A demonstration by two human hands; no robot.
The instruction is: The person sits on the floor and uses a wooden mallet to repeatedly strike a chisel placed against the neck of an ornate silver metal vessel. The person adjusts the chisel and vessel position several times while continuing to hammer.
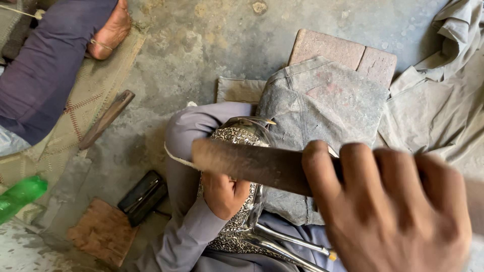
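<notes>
My right hand (398, 206) fills the lower right, close to the camera and blurred, gripping a long brown wooden stick (252, 163) that reaches left across the view. Below the stick, my left hand (224, 194) rests on an ornate, engraved silvery metal piece (237, 138) with shiny curved legs (282, 242), holding it against my lap. My grey sleeve runs down from that hand.
A dusty grey cloth (322, 100) lies over a brick (343, 50) ahead of me. On the concrete floor lie a wooden handle (106, 118), a dark flat case (142, 196) and a wood block (103, 231). Another person's leg and bare foot (108, 30) sit top left, and a green bottle (20, 196) lies at the left edge.
</notes>
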